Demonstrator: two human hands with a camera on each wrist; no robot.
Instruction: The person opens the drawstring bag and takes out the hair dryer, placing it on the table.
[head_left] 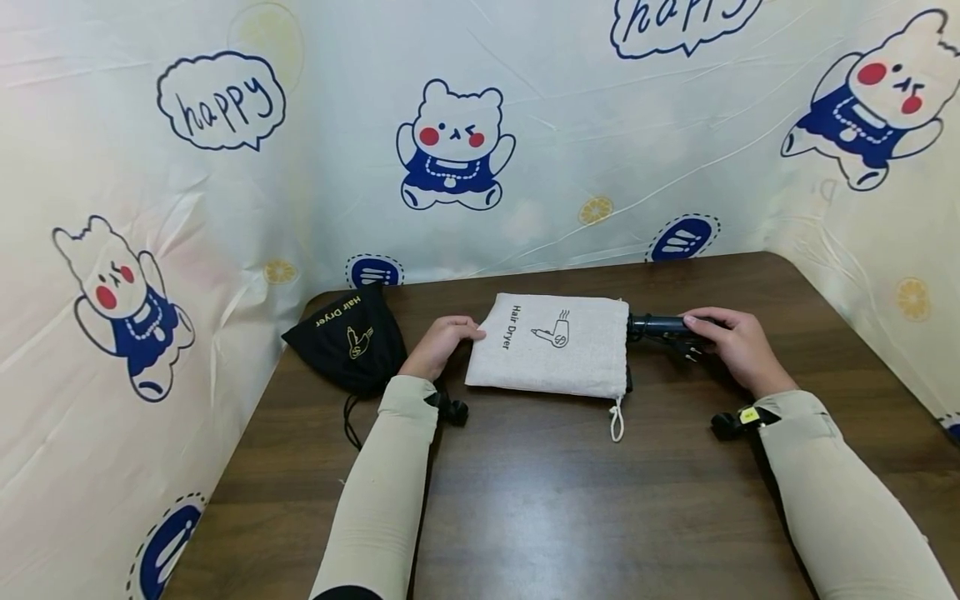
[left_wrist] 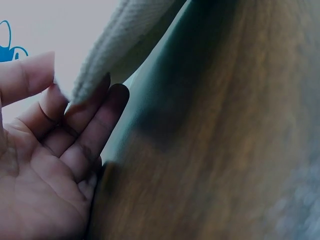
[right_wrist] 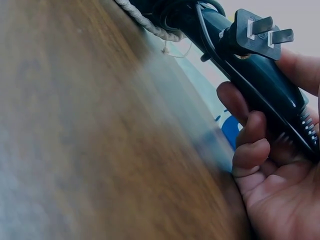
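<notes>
A white cloth drawstring bag (head_left: 577, 367) printed "Hair Dryer" is held level over the far part of the table. My left hand (head_left: 442, 346) pinches its closed left corner between thumb and fingers, and the left wrist view shows that cloth corner (left_wrist: 95, 75) close up. From the bag's mouth on the right sticks the dark handle (head_left: 660, 327) of a hair dryer, whose other end is hidden inside. My right hand (head_left: 738, 346) grips the end of this handle. In the right wrist view, a two-pin plug (right_wrist: 255, 37) and its cord lie along the handle.
At the back left of the wooden table (head_left: 525, 500) lies a black drawstring pouch (head_left: 375, 333), also printed "Hair Dryer", beside my left forearm. A white drawstring loop (head_left: 617, 423) hangs from the bag's mouth. Patterned cloth (head_left: 337, 167) surrounds the table's back and sides.
</notes>
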